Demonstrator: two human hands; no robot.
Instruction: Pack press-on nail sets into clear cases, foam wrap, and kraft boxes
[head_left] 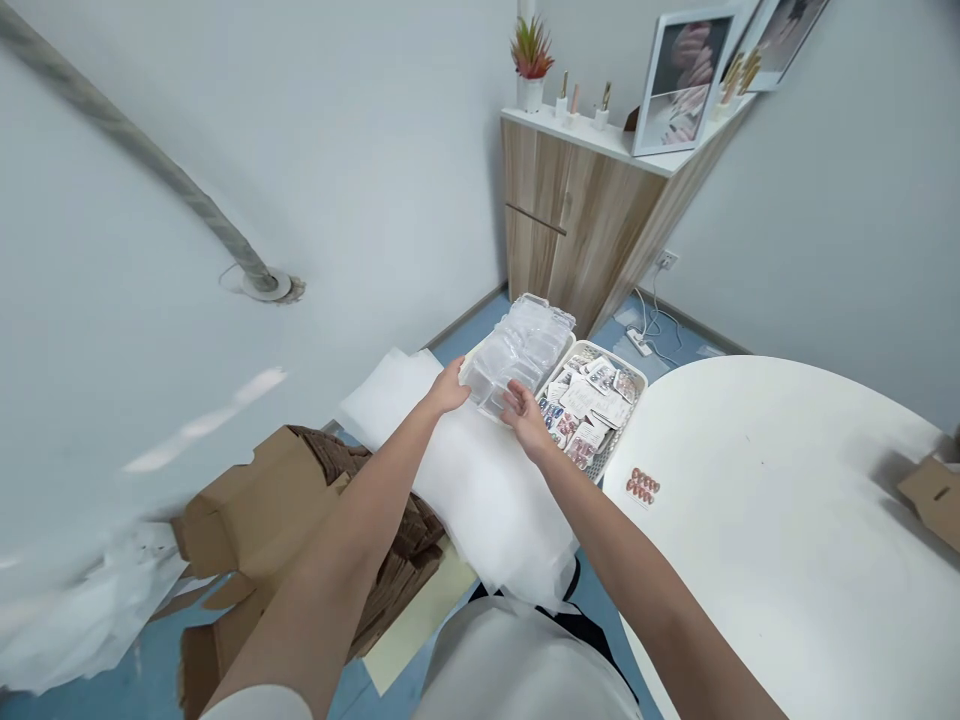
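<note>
Clear plastic boxes (521, 345) lie heaped in a white basket (469, 355) ahead of me. At the near left edge of the heap, my left hand (448, 388) is closed on a clear plastic box (487, 385), its fingertips partly hidden. My right hand (526, 415) is at the near right side of the same box, palm up, its fingers loosely curled and apart. Just right of it stands a second white basket (637, 380), full of cards with press-on nails (589, 400). White foam sheeting (502, 490) lies beneath my forearms.
A round white table (765, 540) takes up the right side, with a set of red press-on nails (643, 486) near its edge. Cardboard boxes (262, 490) are piled at the lower left. Behind the baskets are a wooden cabinet (577, 190) and a power strip (639, 342).
</note>
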